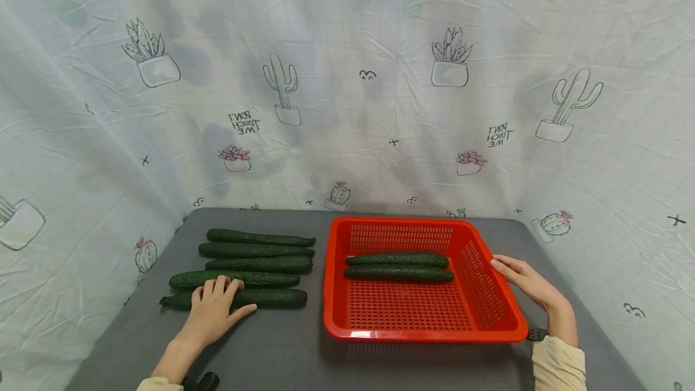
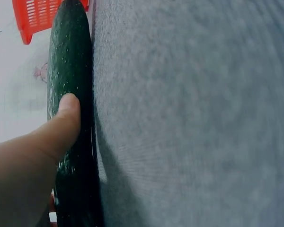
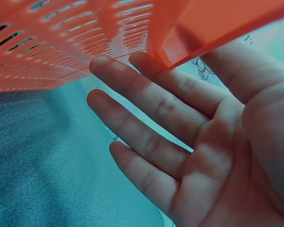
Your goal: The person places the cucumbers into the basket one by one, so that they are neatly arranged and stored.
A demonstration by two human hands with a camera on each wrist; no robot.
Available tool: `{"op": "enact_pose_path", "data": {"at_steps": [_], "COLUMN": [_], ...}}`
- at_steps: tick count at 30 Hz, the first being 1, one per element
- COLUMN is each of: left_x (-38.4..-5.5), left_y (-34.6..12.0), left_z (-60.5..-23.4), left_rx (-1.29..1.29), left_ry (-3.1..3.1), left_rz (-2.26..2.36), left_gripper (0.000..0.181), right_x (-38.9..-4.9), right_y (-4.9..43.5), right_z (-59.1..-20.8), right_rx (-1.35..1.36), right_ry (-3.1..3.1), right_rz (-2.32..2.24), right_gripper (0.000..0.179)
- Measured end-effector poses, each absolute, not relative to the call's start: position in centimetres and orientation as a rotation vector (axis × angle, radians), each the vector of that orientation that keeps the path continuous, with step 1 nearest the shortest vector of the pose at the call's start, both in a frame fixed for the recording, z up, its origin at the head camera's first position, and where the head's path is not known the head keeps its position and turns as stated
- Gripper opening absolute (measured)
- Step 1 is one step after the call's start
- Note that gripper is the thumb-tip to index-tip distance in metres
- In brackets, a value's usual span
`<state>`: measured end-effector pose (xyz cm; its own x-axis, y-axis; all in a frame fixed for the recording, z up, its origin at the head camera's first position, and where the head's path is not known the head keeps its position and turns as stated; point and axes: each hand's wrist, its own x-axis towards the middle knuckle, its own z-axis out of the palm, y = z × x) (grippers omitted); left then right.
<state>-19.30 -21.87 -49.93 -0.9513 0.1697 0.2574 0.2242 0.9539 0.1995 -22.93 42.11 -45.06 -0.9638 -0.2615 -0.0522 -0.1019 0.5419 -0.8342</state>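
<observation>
On the left side of the table, my left hand (image 1: 214,312) grips the nearest long dark-green cucumber (image 1: 277,298). Its fingers reach over the far side, and in the left wrist view the thumb (image 2: 61,125) presses the near face of the cucumber. Several more cucumbers (image 1: 260,265) lie in a row behind it. My right hand (image 1: 529,282) holds the right rim of a red plastic basket (image 1: 423,335). In the right wrist view its thumb goes over the rim, while the fingers (image 3: 142,101) extend loosely beneath. Two cucumbers (image 1: 399,272) lie side by side inside the basket.
A grey cloth-covered table (image 1: 271,355) carries everything. Behind it and along both sides hangs a pale curtain (image 1: 347,107) printed with cactus drawings. A dark strap end (image 1: 208,381) sits by the left wrist.
</observation>
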Motion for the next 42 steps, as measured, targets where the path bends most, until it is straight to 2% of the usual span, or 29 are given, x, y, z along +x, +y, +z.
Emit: {"op": "enact_pose_path", "data": {"at_steps": [9, 22, 42], "left_x": [-19.6, -19.8, -19.7], "left_y": [-22.0, -22.5, -22.2], "left_z": [-50.4, -50.8, -49.5], "left_rx": [-0.298, -0.275, -0.307], "left_ry": [-2.886, -2.953, -2.906], "left_rz": [-0.317, -0.408, -0.384], "left_gripper": [0.043, 0.047, 0.049], "right_x": [-23.0, -22.8, -22.7], "right_y": [42.3, 42.0, 42.0], "right_z": [-45.1, -44.9, -44.9], "right_rx": [-0.32, -0.349, -0.343], "right_ry": [2.623, 2.605, 2.609], "right_rz": [-1.369, -1.389, -1.387], "right_gripper": [0.041, 0.04, 0.041]}}
